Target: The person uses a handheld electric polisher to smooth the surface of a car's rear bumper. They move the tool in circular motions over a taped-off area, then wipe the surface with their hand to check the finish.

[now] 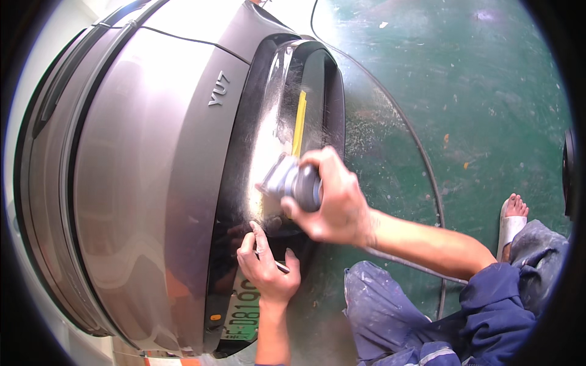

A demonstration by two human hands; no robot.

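Observation:
In my right hand (336, 198) is a small handheld sander (293, 182) with a dark rounded top, my fingers wrapped around it. It is tilted, with its pad side against the scuffed, dusty surface of the car's dark rear bumper (262, 143). Motion blurs the tool slightly. My left hand (267, 268) is just below it, index fingertip touching the bumper and thumb apart. A thin dark edge shows between thumb and fingers; whether it belongs to the car is unclear. A strip of yellow tape (300, 122) runs along the bumper above the sander.
The car's grey tailgate (140, 183) fills the left side. A green licence plate (241, 311) is below my left hand. A dark hose (421, 149) curves over the green floor (482, 104) and passes under my right forearm. My bent leg (381, 299) is close by.

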